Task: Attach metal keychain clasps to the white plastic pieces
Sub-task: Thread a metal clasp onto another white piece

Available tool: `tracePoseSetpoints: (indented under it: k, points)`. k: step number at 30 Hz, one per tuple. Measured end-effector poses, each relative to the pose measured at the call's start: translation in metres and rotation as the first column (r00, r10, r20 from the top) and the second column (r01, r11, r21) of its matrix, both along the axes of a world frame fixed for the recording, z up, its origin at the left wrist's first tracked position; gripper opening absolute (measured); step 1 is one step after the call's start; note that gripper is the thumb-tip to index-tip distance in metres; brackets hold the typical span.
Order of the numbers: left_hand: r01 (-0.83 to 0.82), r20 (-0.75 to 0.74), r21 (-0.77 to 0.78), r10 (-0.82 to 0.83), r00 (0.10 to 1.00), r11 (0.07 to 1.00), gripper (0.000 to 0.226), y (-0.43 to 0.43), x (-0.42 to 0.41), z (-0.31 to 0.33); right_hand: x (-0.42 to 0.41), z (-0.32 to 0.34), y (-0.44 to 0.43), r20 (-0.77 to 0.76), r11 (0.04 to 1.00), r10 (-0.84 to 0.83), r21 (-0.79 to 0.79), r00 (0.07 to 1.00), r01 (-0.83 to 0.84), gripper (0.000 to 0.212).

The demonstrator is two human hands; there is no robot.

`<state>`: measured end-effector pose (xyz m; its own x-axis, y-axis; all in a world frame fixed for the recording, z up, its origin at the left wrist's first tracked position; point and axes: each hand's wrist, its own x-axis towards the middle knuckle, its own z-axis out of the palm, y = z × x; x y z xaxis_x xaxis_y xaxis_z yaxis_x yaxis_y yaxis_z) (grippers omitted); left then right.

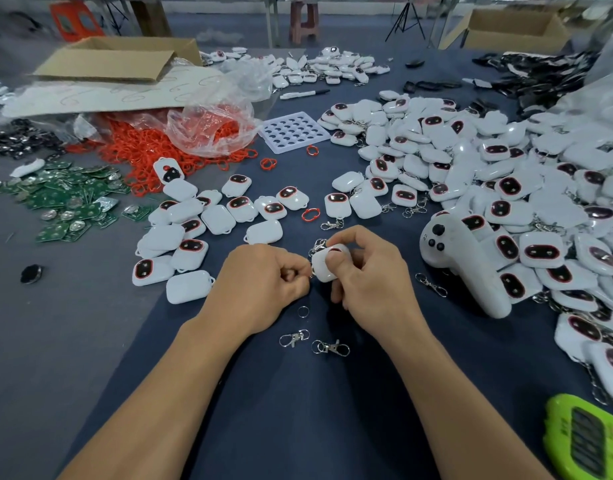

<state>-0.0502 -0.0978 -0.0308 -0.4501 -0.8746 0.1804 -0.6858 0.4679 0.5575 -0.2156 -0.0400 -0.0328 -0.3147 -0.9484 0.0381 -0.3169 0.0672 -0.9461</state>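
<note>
My right hand [367, 275] grips a white plastic piece [324, 266] with a dark red-rimmed window, just above the blue table. My left hand [263, 282] pinches the ring of a metal clasp [317, 245] at the piece's left edge; the clasp's hook sticks up behind the piece. Two loose clasps [294, 337] [331, 347] and a bare split ring [303, 311] lie on the cloth just in front of my hands. Another clasp [431, 285] lies to the right.
A group of white pieces without clasps [194, 237] lies left of my hands, and a big heap with clasps [488, 188] fills the right. A white controller [464, 265], red rings under a plastic bag [180, 143], green circuit boards [62, 199], a white tray [293, 131] and a green device [589, 441] are around.
</note>
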Motion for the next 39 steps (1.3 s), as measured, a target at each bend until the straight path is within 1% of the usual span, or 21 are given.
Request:
tracePoseSetpoints:
  k: [5, 9, 12, 15, 19, 24, 27, 30, 35, 39]
  points:
    - [0.024, 0.033, -0.040, -0.023, 0.999, 0.999, 0.008, 0.002, -0.001, 0.001, 0.000, 0.004, 0.002, -0.019, 1.000, 0.009, 0.001, 1.000, -0.009, 0.018]
    - [0.008, 0.024, -0.052, -0.007, 1.000, 0.999, 0.007, 0.004, -0.001, -0.001, -0.001, 0.005, 0.003, -0.052, 1.000, 0.020, 0.001, 0.998, -0.020, 0.017]
    - [-0.008, 0.001, -0.022, 0.008, 1.000, 1.000, 0.007, 0.004, -0.001, -0.001, 0.000, 0.004, 0.003, -0.065, 1.000, 0.029, 0.006, 0.997, -0.029, 0.019]
    - [-0.017, 0.002, 0.003, 0.017, 1.000, 1.000, 0.009, 0.003, -0.002, 0.000, 0.000, 0.001, 0.002, -0.119, 1.000, 0.021, -0.002, 0.993, -0.022, 0.019]
    - [-0.026, -0.007, 0.062, 0.027, 1.000, 0.998, 0.022, 0.002, -0.002, 0.001, 0.002, 0.000, 0.003, -0.147, 0.999, 0.027, -0.027, 0.989, -0.031, 0.018]
    - [-0.067, -0.020, 0.149, 0.071, 0.997, 0.987, 0.015, -0.001, -0.003, 0.003, 0.004, -0.001, 0.004, -0.178, 0.999, 0.013, -0.036, 0.984, -0.019, 0.016]
    - [-0.080, -0.023, 0.165, 0.085, 0.996, 0.983, 0.013, -0.001, -0.003, 0.003, 0.004, 0.000, 0.006, -0.164, 0.999, 0.019, -0.038, 0.986, -0.026, 0.015]
    - [-0.095, -0.036, 0.175, 0.103, 0.994, 0.980, 0.016, -0.001, -0.003, 0.002, 0.004, 0.002, 0.007, -0.153, 0.999, 0.036, -0.032, 0.987, -0.042, 0.014]
    - [-0.097, -0.063, 0.177, 0.109, 0.992, 0.979, 0.017, -0.001, -0.004, 0.002, 0.010, -0.001, 0.010, -0.203, 0.998, 0.020, -0.058, 0.979, -0.032, 0.013]
    - [-0.105, -0.072, 0.184, 0.120, 0.990, 0.977, 0.019, -0.003, -0.005, 0.003, 0.015, -0.003, 0.010, -0.199, 0.998, 0.006, -0.061, 0.980, -0.018, 0.013]
